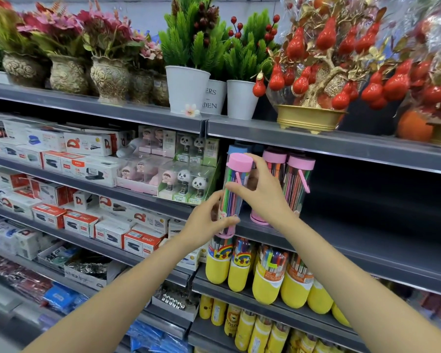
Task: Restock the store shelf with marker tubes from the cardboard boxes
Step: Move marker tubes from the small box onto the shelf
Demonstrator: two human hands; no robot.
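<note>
Both hands grip one tube (233, 197): left hand (209, 222) pinches its lower end, right hand (259, 192) holds the upper body below the pink cap. Tube stands near upright, top tilted slightly right, at the shelf (367, 240) edge. Stocked tubes (294, 179) stand just right; open shelf lies further right, nearer the right hand.
</note>
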